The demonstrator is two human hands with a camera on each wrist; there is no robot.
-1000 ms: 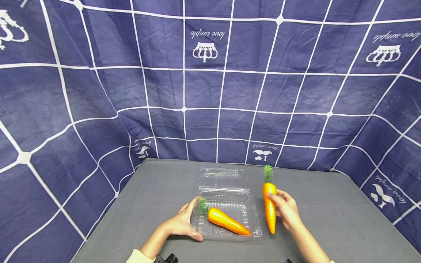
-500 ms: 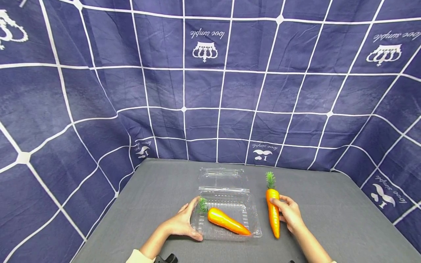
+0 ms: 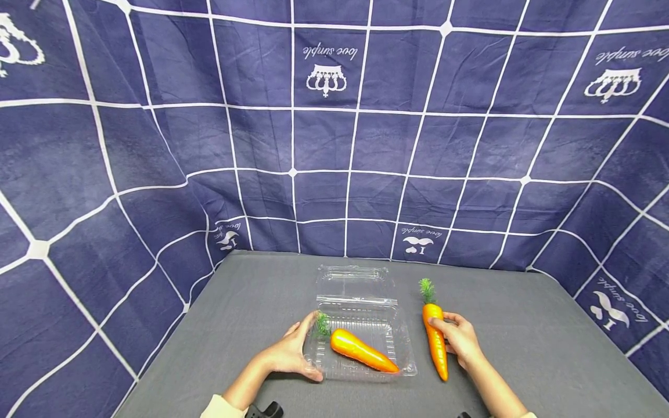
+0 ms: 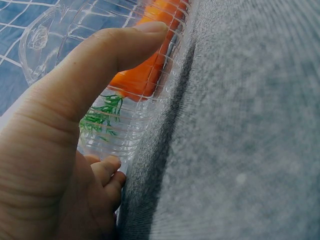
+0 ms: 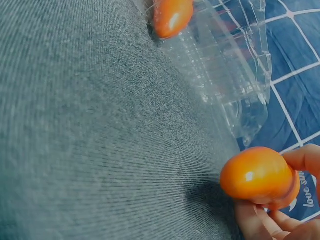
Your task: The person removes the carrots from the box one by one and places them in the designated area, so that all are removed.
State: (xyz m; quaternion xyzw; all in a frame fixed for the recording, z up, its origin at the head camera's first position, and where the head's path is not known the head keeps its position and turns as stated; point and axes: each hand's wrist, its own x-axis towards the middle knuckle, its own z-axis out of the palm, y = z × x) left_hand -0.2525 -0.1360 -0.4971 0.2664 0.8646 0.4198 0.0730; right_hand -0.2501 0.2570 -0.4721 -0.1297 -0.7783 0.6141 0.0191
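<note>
The right grip point(image 3: 461, 338) pinches a glossy, tapered carrot point(image 3: 438, 352), frilly top toward 12 o'clock, at 3 o'clock of the clear, ribbed plastic box point(image 3: 406, 348). The left grip point(image 3: 289, 352) lies spread along its 9 o'clock side; another carrot point(image 3: 363, 350) rests inside, tip toward 4.

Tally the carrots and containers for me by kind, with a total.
Carrots: 2 (boxed carrot, plus held carrot in the right hand)
Clear container, lid open: 1
Total: 3
</note>
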